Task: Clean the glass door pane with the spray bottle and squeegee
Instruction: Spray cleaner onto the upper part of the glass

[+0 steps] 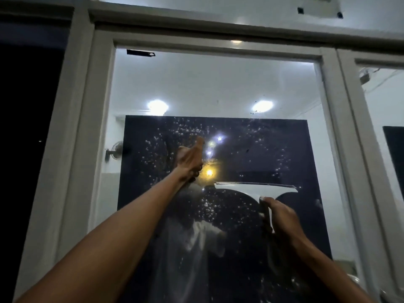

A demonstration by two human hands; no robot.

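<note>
A person's two bare arms reach up to a glass door pane [218,84] seen from below in the head camera's single view. The right hand [282,217] is wrapped tight around the handle of a squeegee [258,188], whose pale blade lies level against the glass to the right of centre, its left end near the other wrist. The left hand [189,159] is raised higher and further left, fingers curled with the thumb up; it seems to grip something, but what it holds cannot be made out against the dark glass, and no spray bottle can be identified with certainty. The two hands are apart, the left above and to the left of the right.

White droplets [190,136] speckle the pane in a loose ring around both hands, thickest above the left hand and again below the blade. The glass mirrors a lit room: two bright ceiling lights [157,106], a wall fan [117,150] at the left edge, and a large dark rectangle behind the hands. A strip of black tape [140,53] sits in the pane's upper left corner.

A pale door frame [332,95] surrounds the pane. A second glazed panel [384,101] stands to the right, darkness lies to the left, and a taped paper sheet [319,7] hangs on the wall above.
</note>
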